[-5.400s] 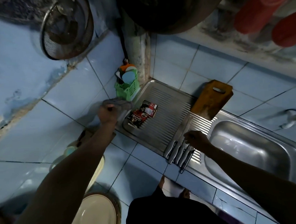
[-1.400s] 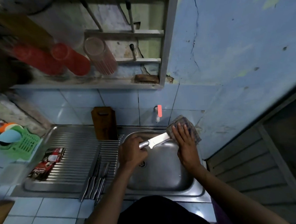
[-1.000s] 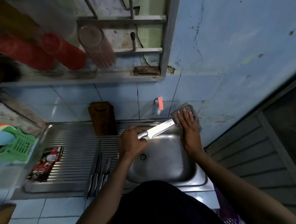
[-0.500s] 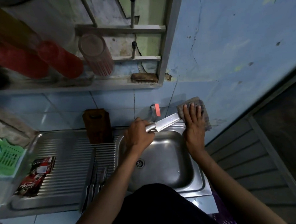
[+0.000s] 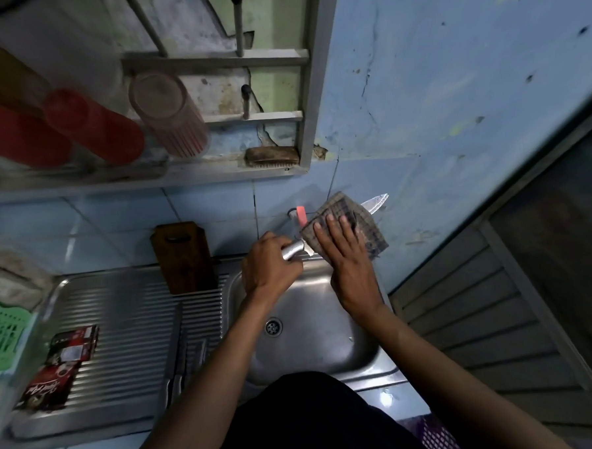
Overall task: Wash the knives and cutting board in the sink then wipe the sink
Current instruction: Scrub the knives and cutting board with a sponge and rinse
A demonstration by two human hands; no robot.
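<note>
Over the steel sink [image 5: 314,336] my left hand [image 5: 269,267] grips the metal handle of a knife [image 5: 375,201]. The blade points up and right, toward the wall. My right hand [image 5: 348,266] holds a checked cloth [image 5: 370,234] over the blade, fingers flat on top, thumb hidden. Only the blade tip shows past the cloth. Several other knives [image 5: 182,364] lie on the ribbed drainboard [image 5: 129,336]. A brown cutting board [image 5: 185,257] leans against the tiled wall behind it.
A tap with a pink handle [image 5: 300,215] sticks out of the wall just left of the cloth. A red packet [image 5: 60,369] and a green basket [image 5: 2,332] sit at the drainboard's left. Red cups [image 5: 94,128] and a brush [image 5: 272,156] rest on the shelf above.
The cloth under my right hand has slid down the blade from the tip toward the handle, so the tip now shows. Both hands and the knife have risen closer to the tap.
</note>
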